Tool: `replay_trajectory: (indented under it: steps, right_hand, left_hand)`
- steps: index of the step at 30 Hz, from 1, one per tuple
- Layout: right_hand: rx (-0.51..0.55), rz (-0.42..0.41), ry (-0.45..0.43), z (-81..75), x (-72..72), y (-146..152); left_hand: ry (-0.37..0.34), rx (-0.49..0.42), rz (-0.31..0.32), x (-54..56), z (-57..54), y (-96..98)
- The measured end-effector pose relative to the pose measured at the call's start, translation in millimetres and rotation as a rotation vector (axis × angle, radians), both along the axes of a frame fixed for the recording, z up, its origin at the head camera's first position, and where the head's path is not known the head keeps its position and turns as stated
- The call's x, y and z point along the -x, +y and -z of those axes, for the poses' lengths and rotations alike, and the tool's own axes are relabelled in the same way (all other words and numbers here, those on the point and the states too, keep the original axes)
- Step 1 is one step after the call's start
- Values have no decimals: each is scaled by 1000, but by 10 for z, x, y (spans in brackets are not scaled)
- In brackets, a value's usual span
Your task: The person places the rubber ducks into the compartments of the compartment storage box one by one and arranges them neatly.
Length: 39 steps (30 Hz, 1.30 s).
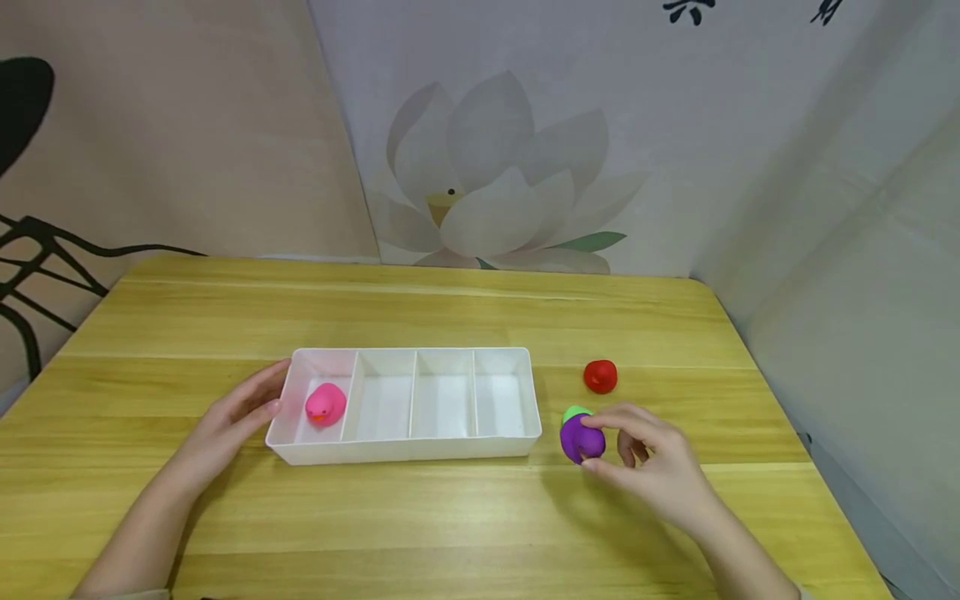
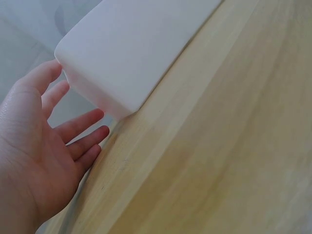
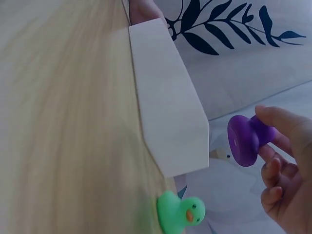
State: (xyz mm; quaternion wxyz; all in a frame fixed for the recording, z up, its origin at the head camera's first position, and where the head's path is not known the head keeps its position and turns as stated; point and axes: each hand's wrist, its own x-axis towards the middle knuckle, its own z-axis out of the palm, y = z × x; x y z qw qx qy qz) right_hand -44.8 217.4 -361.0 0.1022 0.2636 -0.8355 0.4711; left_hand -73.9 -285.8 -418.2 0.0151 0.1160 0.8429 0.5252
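A white tray (image 1: 400, 450) divided into a row of compartments lies on the table, and a pink rubber duck (image 1: 326, 405) sits in its leftmost one. At the tray's left end is my left hand (image 1: 238, 417), its fingertips against the end wall and the fingers loosely spread in the left wrist view. My right hand (image 1: 651, 458) pinches a purple rubber duck (image 3: 246, 139) by its head between thumb and fingers, raised above the table to the right of the tray. Partly hidden behind it in the head view is a green rubber duck (image 3: 178, 213), standing on the table.
A red rubber duck (image 1: 601, 377) sits on the wooden table (image 1: 450, 533), beyond the right hand. A curtain (image 1: 510, 125) with a printed flower hangs behind the table's far edge.
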Motion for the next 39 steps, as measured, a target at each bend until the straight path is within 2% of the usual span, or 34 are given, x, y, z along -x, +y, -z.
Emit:
replay_trajectory:
  steps: [7, 13, 20, 30, 39]
  right_hand:
    - [12, -9, 13, -126, 90, -186]
    - [71, -28, 12, -184, 176, -368]
    - [127, -54, 14, -208, 250, -590]
    - [188, -104, -32, -253, 320, -890]
    - [200, -143, -61, -287, 389, -1153]
  left_hand:
    - [11, -11, 7, 10, 21, -7]
    - [11, -11, 11, 14, 25, -11]
    - [17, -9, 4, 20, 36, -10]
    - [20, -8, 2, 0, 34, -17]
    - [12, 1, -5, 2, 18, -15]
